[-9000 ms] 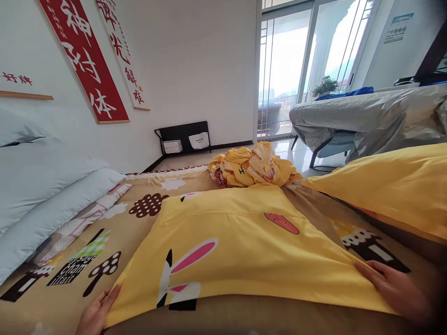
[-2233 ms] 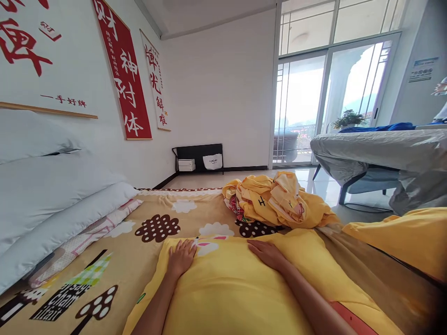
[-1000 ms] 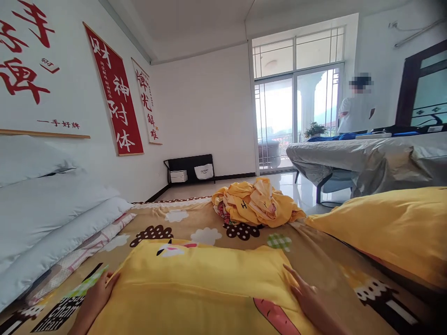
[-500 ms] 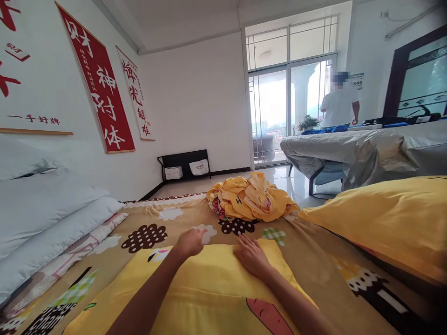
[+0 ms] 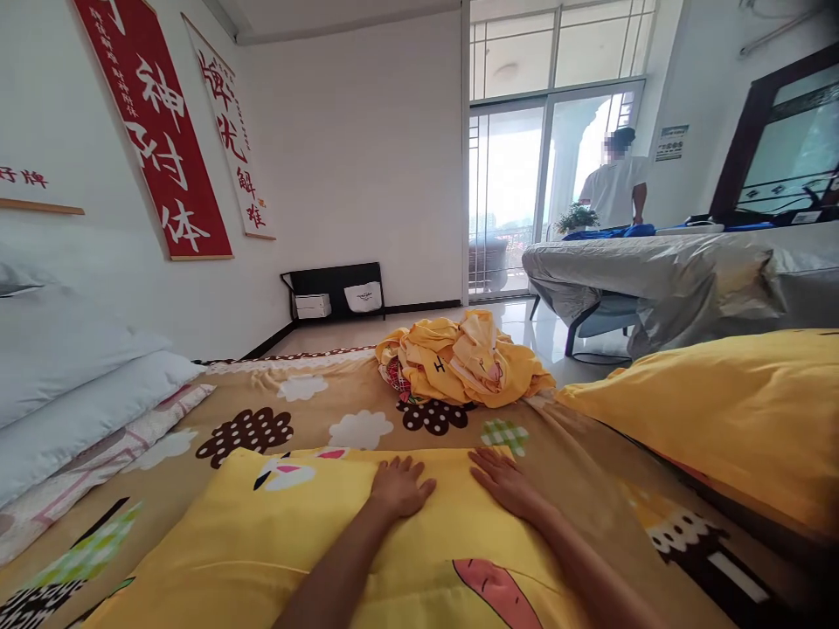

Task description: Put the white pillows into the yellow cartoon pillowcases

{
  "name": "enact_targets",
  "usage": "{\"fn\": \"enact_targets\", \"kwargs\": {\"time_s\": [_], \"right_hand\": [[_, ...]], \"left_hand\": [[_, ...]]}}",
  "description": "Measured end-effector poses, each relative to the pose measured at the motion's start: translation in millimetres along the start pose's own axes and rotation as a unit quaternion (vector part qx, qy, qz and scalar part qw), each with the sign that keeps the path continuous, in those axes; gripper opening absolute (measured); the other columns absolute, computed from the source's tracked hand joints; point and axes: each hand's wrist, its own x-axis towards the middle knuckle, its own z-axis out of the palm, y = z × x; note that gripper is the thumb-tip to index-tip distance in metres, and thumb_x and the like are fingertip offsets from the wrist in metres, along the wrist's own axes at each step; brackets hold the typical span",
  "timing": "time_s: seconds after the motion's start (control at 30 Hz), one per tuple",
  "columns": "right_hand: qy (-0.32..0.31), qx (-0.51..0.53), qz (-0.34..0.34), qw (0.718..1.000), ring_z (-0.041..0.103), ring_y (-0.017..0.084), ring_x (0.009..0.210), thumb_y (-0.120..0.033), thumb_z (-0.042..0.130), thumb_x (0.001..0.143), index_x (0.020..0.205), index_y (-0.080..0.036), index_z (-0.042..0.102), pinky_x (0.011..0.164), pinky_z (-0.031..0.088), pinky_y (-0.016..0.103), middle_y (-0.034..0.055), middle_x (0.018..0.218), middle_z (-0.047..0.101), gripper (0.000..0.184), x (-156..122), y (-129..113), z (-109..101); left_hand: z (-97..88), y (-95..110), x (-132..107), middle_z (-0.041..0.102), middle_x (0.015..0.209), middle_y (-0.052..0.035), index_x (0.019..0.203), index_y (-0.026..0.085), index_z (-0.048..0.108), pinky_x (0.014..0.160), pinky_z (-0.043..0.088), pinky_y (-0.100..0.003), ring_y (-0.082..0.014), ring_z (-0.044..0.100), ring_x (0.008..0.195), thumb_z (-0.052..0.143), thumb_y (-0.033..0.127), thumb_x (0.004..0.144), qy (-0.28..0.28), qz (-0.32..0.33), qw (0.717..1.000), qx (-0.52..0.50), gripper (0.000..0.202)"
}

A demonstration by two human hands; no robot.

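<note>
In the head view, a yellow pillowcase [image 5: 328, 533] with a carrot print and a white animal print lies spread on the bed in front of me. My left hand [image 5: 398, 489] rests flat on it near its far edge, fingers spread. Close to the far right corner, my right hand [image 5: 508, 483] also lies palm down on the cloth, fingers stretched out. Neither hand grips anything. Whether a pillow is inside the yellow cloth, I cannot tell.
A crumpled heap of yellow bedding [image 5: 462, 362] sits at the bed's far edge. Plump yellow pillows [image 5: 727, 393] lie at the right; white pillows [image 5: 85, 384] are stacked at the left. Beyond stand a covered table [image 5: 655, 262] and a person [image 5: 616, 188] near the glass doors.
My left hand has come down from above the cloth and moved right, and its fingers have spread. My right hand has shifted slightly right to the corner. The view has tilted down a little.
</note>
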Motion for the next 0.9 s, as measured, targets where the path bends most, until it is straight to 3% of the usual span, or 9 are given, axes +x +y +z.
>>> {"fn": "enact_targets", "kwargs": {"time_s": [0.1,0.2,0.33,0.43,0.5,0.6,0.7,0.8,0.9], "right_hand": [[0.007,-0.036,0.035,0.999,0.015,0.02,0.145,-0.057,0.016,0.093,0.149,-0.025,0.03,0.117,0.009,0.044,0.0015,0.156,0.022,0.065,-5.5,33.7,-4.8],[-0.006,-0.075,0.056,0.996,0.021,0.025,0.143,-0.048,0.026,0.093,0.146,-0.02,0.036,0.115,0.013,0.049,0.0068,0.153,0.029,0.061,-5.1,38.8,-21.8],[0.08,-0.052,0.049,0.994,0.028,0.03,0.14,-0.041,0.037,0.09,0.139,-0.015,0.048,0.113,0.019,0.052,0.0138,0.148,0.037,0.056,-1.0,-0.3,-34.1],[0.062,0.053,-0.037,0.996,0.035,0.023,0.137,-0.052,0.025,0.093,0.141,-0.022,0.045,0.112,0.027,0.041,0.0064,0.147,0.042,0.059,-3.7,-30.4,-15.7],[0.047,0.071,-0.048,0.995,0.035,0.021,0.138,-0.056,0.022,0.093,0.14,-0.024,0.047,0.113,0.025,0.039,0.0038,0.146,0.044,0.062,-6.1,-34.5,0.3],[0.058,0.023,0.016,0.998,0.026,0.02,0.142,-0.052,0.019,0.094,0.14,-0.021,0.046,0.116,0.015,0.042,0.0043,0.15,0.037,0.062,-6.6,-14.4,10.6],[0.054,-0.047,0.079,0.994,0.018,0.021,0.144,-0.047,0.019,0.094,0.147,-0.02,0.035,0.116,0.012,0.046,0.0037,0.154,0.026,0.061,-6.7,17.2,6.3],[0.065,-0.084,0.098,0.99,0.018,0.021,0.144,-0.047,0.019,0.093,0.148,-0.023,0.031,0.116,0.013,0.048,0.0029,0.156,0.022,0.061,-17.2,36.8,2.7],[0.089,-0.066,0.087,0.99,0.021,0.022,0.143,-0.043,0.016,0.093,0.146,-0.022,0.035,0.115,0.017,0.05,0.004,0.154,0.027,0.061,-44.4,38.5,8.2]], "left_hand": [[-2.5,-3.1,3.6,0.035,0.152,-0.0085,0.142,0.025,0.041,0.109,0.024,-0.054,-0.032,0.031,0.138,0.014,0.065,0.087,-0.001,-0.007,1.0,-0.001,0.073],[-0.8,-1.7,1.6,0.035,0.151,-0.0088,0.142,0.025,0.041,0.11,0.023,-0.053,-0.0318,0.031,0.138,0.016,0.066,0.086,0.006,-0.007,1.0,0.001,0.073],[1.3,-0.4,-0.2,0.036,0.151,-0.0096,0.141,0.025,0.042,0.11,0.022,-0.054,-0.0326,0.032,0.137,0.017,0.066,0.086,0.011,-0.008,1.0,0.001,0.073],[-0.8,-3.1,0.4,0.038,0.15,-0.0096,0.141,0.025,0.043,0.109,0.023,-0.054,-0.0321,0.034,0.137,0.017,0.063,0.087,0.016,-0.008,1.0,-0.004,0.071],[-3.1,-5.3,0.1,0.039,0.149,-0.0095,0.14,0.024,0.043,0.109,0.024,-0.053,-0.0307,0.035,0.136,0.017,0.061,0.088,0.014,-0.009,1.0,-0.01,0.069],[-6.0,-6.7,-2.3,0.04,0.149,-0.0086,0.139,0.024,0.044,0.109,0.025,-0.051,-0.0286,0.037,0.135,0.018,0.059,0.088,0.015,-0.006,1.0,-0.014,0.067],[-7.1,-6.2,-4.8,0.041,0.149,-0.0067,0.139,0.026,0.044,0.109,0.026,-0.049,-0.0262,0.037,0.135,0.018,0.058,0.089,0.019,0.0,1.0,-0.013,0.065],[-6.7,-6.9,-5.3,0.042,0.148,-0.0071,0.138,0.026,0.045,0.109,0.027,-0.048,-0.0257,0.038,0.135,0.019,0.057,0.089,0.023,-0.003,1.0,-0.012,0.064],[-6.1,-9.0,-4.4,0.044,0.147,-0.0077,0.138,0.025,0.046,0.109,0.027,-0.048,-0.0267,0.037,0.135,0.019,0.058,0.088,0.025,-0.002,1.0,-0.01,0.065]]}}
